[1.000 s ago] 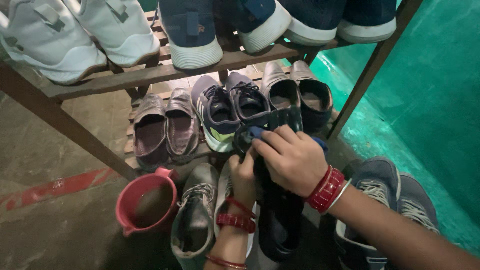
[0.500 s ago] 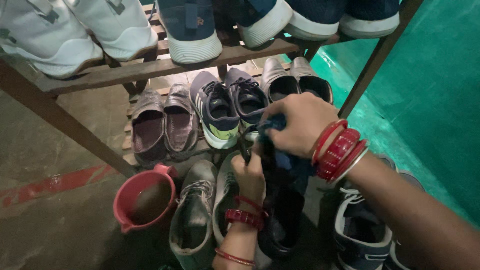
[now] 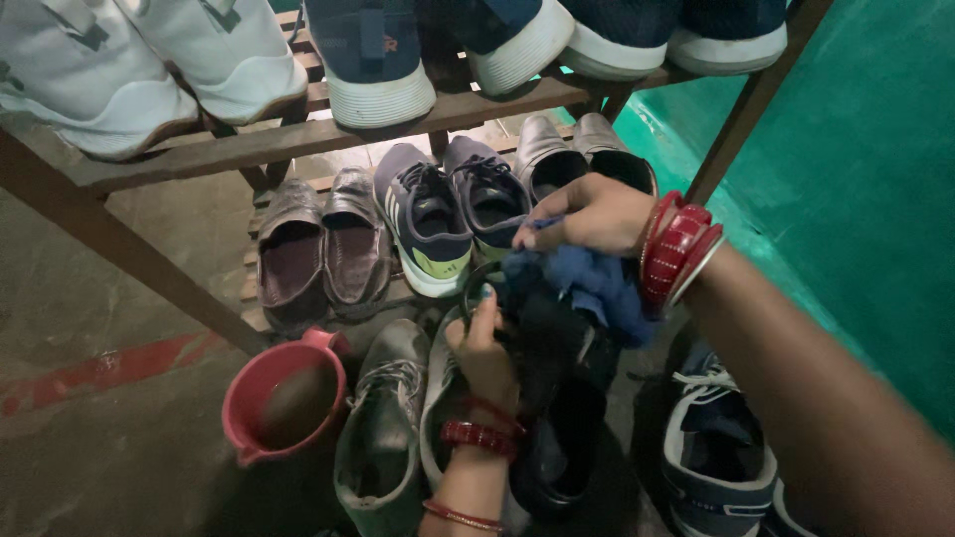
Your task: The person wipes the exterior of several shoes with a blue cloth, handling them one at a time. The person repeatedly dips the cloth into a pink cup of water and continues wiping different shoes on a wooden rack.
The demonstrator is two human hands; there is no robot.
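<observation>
The head view looks down on a wooden shoe rack (image 3: 298,139) standing on a bare, stained concrete floor (image 3: 99,457) marked with a faded red stripe (image 3: 90,373). To the right rises a green painted wall (image 3: 875,169). On the upper shelf sit white sneakers (image 3: 149,70) and dark blue sneakers with white soles (image 3: 378,70). The lower shelf carries a pair of brown loafers (image 3: 318,249), a pair of navy sneakers with pale yellow soles (image 3: 448,214) and a pair of grey slip-on shoes (image 3: 577,149). On the floor in front stand a pink plastic mug (image 3: 284,403), a worn grey lace-up shoe (image 3: 383,428) just beside it, and a navy sneaker with white laces (image 3: 711,447) at the lower right.

The left hand (image 3: 487,348) comes up from the bottom edge, red bangles at the wrist, its fingers closed around the upper edge of a black shoe (image 3: 557,398), which it holds upright between the grey shoe and the navy sneaker. The right hand (image 3: 592,214) reaches in from the right, red bangles (image 3: 676,249) on the wrist, knuckles up, fingers pinched shut on a blue cloth (image 3: 587,283) that is pressed against the top of the black shoe, just in front of the lower shelf.
</observation>
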